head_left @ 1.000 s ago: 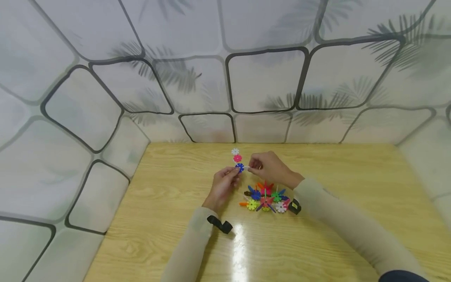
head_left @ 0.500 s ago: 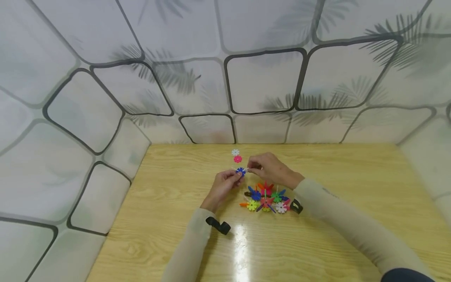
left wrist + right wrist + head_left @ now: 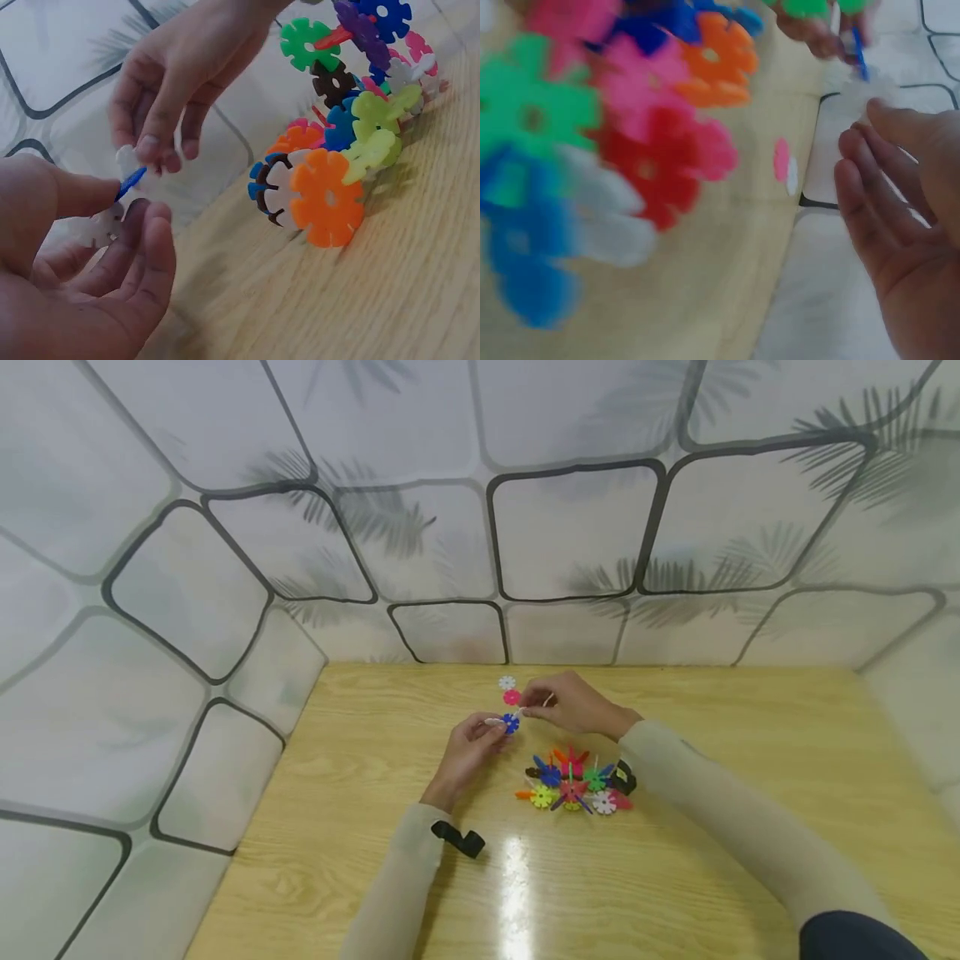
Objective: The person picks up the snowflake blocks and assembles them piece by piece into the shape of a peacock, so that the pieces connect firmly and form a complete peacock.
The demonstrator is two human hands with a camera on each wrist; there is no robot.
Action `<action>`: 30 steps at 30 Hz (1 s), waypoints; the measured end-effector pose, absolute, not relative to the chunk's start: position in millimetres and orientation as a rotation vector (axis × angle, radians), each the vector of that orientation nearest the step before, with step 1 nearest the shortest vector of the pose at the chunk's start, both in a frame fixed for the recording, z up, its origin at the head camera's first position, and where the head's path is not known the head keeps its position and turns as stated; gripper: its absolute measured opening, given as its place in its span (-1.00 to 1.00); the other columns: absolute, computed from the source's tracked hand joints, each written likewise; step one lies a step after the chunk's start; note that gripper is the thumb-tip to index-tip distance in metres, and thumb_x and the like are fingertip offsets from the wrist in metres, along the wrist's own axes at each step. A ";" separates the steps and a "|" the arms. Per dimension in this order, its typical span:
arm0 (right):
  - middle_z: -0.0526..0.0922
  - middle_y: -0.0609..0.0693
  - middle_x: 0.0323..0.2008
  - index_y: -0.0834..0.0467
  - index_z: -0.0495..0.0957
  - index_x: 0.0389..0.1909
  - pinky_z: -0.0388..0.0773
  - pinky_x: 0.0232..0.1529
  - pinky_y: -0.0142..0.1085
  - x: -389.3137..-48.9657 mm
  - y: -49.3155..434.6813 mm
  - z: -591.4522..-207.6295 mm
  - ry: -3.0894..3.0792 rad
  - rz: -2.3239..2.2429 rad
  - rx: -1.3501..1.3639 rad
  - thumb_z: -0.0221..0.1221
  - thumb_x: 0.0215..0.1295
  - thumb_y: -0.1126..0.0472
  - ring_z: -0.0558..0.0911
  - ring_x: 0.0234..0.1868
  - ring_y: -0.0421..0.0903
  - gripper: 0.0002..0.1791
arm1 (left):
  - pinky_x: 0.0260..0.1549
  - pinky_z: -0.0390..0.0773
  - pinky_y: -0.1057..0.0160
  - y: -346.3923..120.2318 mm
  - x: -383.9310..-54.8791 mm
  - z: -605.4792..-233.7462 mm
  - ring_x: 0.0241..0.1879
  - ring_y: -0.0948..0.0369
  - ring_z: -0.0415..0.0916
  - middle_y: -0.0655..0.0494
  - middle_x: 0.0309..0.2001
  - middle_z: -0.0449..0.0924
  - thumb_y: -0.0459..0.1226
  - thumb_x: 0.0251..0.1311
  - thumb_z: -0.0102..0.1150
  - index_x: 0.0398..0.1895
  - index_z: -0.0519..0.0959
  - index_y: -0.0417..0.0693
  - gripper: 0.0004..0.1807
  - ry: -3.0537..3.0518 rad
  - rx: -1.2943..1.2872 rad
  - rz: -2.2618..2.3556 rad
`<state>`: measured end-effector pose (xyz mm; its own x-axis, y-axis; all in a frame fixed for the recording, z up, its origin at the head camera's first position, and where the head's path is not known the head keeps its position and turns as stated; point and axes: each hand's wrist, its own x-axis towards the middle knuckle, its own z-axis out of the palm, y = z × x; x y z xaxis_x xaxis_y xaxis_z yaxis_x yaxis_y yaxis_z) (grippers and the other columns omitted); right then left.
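My left hand (image 3: 468, 752) pinches a blue notched plastic snowflake disc (image 3: 511, 723) between thumb and fingertips, above the table. A white notched disc (image 3: 101, 226) sticks out from the blue one, under the left thumb in the left wrist view. My right hand (image 3: 572, 703) comes in from the other side, thumb and forefinger pinching a second white disc (image 3: 866, 95). That disc meets the edge of the blue disc (image 3: 130, 184), which appears edge-on in both wrist views. Fingertips hide part of both white discs.
An assembly of joined, many-coloured snowflake discs (image 3: 572, 791) stands on the wooden table (image 3: 337, 793), just below my right wrist. A loose pink disc (image 3: 512, 697) and white disc (image 3: 507, 682) lie beyond the hands, near the patterned wall (image 3: 570, 535).
The left hand has drawn the blue disc slightly towards me, away from the pink disc. The right hand has risen a little and turned, and the white disc on the left now shows more.
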<state>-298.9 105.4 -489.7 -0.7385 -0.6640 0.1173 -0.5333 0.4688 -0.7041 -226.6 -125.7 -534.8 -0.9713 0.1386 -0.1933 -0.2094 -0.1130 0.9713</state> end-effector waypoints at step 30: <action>0.83 -0.06 -0.38 0.12 0.80 -0.33 0.73 -0.19 -0.25 -294.7 95.6 -500.8 2.641 -1.004 -0.820 0.51 0.36 0.20 0.74 -0.36 -0.18 -0.90 | -0.43 0.60 0.42 -113.4 -229.7 -544.7 -0.33 0.31 0.70 0.13 -0.32 0.78 -0.37 0.53 0.27 -0.07 0.55 -0.14 -0.93 1.741 -0.439 2.428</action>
<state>-294.7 95.6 -500.8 -0.8264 -0.5630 0.0104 -0.4277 0.6156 -0.6619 -229.7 -113.4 -544.7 -0.9504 -0.0694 -0.3031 -0.2647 -0.3306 0.9059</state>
